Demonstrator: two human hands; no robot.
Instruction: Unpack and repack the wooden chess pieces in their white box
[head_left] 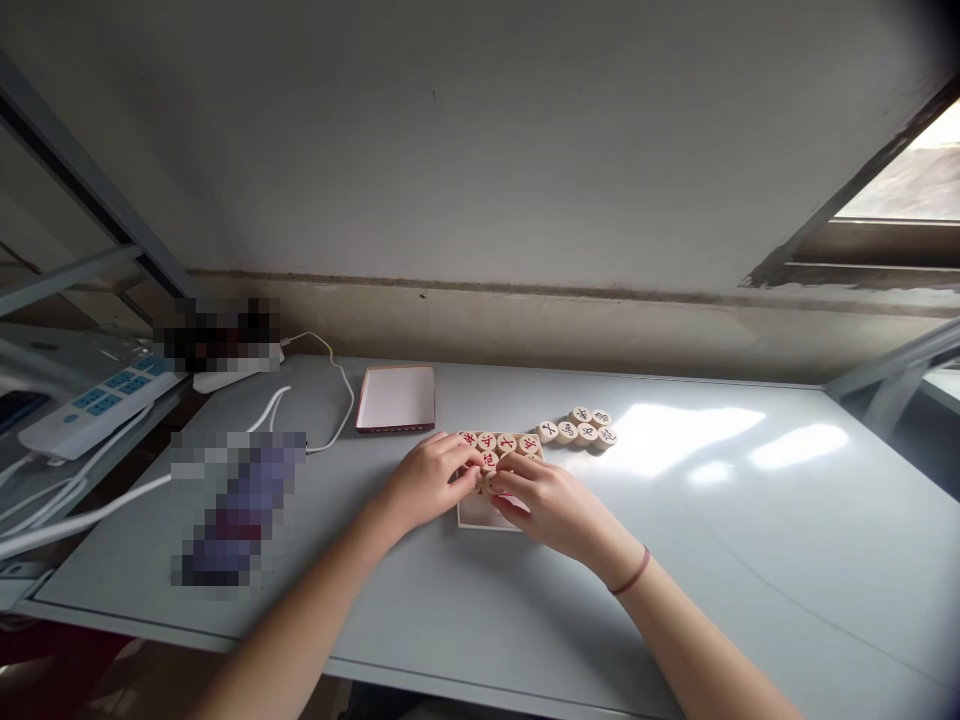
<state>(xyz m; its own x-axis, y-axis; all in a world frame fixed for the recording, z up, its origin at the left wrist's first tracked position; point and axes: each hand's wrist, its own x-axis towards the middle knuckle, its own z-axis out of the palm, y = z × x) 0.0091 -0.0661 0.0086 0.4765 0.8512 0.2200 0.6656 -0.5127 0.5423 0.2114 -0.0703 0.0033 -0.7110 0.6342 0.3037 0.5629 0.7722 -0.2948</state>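
A shallow open box (491, 519) lies on the desk, holding rows of round wooden Chinese chess pieces (506, 443) with red characters. Over its left edge, my left hand (427, 478) has thumb and fingers closed at a piece in the front row. From the right, my right hand (559, 505) reaches across the box, its fingers curled onto a neighbouring piece (490, 483). Both hands hide part of the front pieces. Behind and right of the box, several loose pieces with dark characters (567, 432) lie grouped on the desk.
An upturned box lid (396, 400) lies behind and left of the box. White cables (346, 385) and a power strip (105, 405) are at the left, near a blurred purple object (251, 505). A wall backs the grey desk (750, 560); sunlight falls on its right half.
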